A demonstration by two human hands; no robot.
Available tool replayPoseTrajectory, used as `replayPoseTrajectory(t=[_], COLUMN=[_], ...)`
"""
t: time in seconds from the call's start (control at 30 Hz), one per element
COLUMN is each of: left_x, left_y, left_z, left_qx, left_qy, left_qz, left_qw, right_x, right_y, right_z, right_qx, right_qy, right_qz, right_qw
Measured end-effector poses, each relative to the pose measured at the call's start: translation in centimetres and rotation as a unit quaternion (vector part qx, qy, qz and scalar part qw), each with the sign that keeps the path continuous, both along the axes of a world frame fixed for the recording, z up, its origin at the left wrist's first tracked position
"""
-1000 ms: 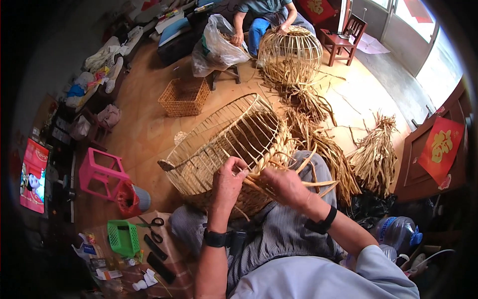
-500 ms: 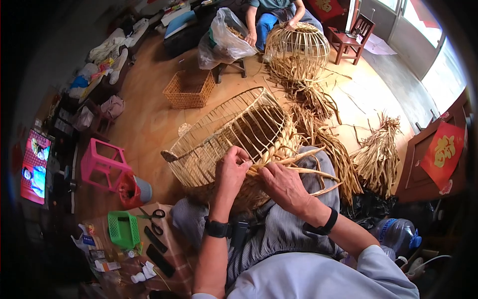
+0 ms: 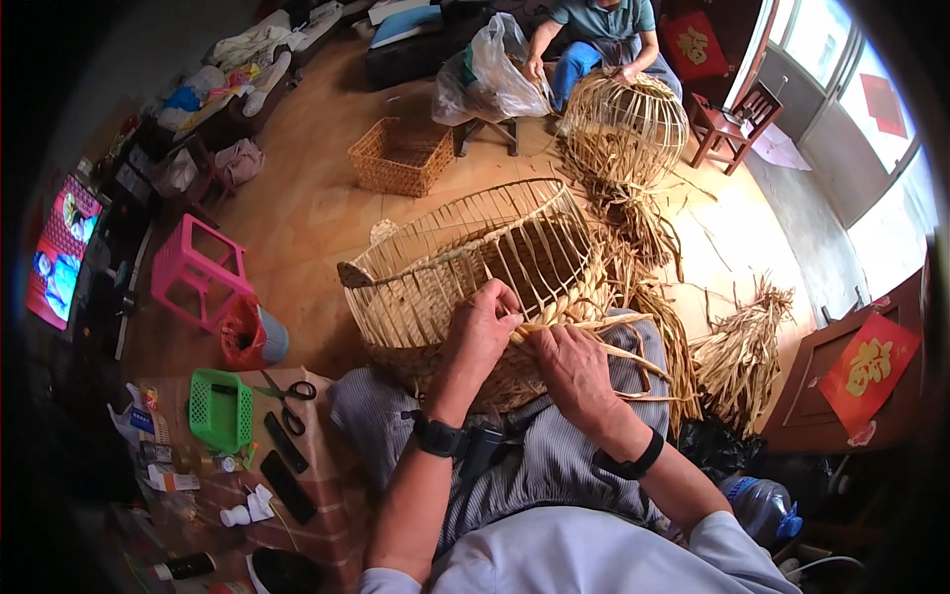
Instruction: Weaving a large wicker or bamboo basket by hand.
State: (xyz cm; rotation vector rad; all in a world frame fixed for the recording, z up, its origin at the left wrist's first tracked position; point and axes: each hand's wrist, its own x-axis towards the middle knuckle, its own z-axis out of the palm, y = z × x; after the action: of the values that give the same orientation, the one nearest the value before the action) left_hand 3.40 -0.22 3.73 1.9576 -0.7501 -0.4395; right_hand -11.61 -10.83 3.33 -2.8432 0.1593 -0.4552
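Note:
Across my lap lies a large, partly woven basket (image 3: 401,319), tilted on its side, with thin bare stakes rising from the woven straw to its rim. My left hand (image 3: 483,327) pinches a straw strand against the stakes at the near side. Just right of it, my right hand (image 3: 574,371) is closed on a bundle of flat straw strands (image 3: 633,356), whose loose ends stick out to the right. A thick straw braid (image 3: 586,295) runs along the weave beyond my hands. The fingertips of both hands are partly hidden by the hands themselves.
Loose straw (image 3: 747,342) lies in a heap at right. Ahead stands an empty wicker basket (image 3: 401,163); beyond, another person handles a round basket frame (image 3: 643,114). At left are a pink stool (image 3: 203,272), a bin (image 3: 267,337), and a table with scissors (image 3: 289,401) and a green basket (image 3: 220,414).
The view has shifted, so the room sits differently in the picture. Both hands stay at the same spot on the basket, with the right still on the straw strands.

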Motion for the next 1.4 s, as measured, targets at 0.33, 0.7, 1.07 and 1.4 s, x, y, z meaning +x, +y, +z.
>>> replayPoseTrajectory(t=[0.33,0.7,1.07,1.4], left_x=[0.0,0.2,0.8,2.4], left_y=[-0.1,-0.4,-0.7,0.7], left_z=[-0.1,-0.4,-1.5,-4.3], left_qx=[-0.018,-0.009,0.004,-0.208], left_qy=[-0.007,-0.015,0.015,0.391], left_qz=[-0.006,-0.016,-0.031,-0.023], left_qw=[1.000,1.000,0.999,0.896], right_x=[1.1,0.3,1.1,3.9], right_y=[-0.5,-3.2,-2.4,-2.8], right_z=[5.1,2.3,0.5,4.9], right_qx=[-0.014,0.358,0.348,-0.080], right_qy=[-0.012,0.090,0.098,-0.066], right_qz=[0.010,0.010,-0.007,0.193], right_qw=[1.000,0.929,0.932,0.976])
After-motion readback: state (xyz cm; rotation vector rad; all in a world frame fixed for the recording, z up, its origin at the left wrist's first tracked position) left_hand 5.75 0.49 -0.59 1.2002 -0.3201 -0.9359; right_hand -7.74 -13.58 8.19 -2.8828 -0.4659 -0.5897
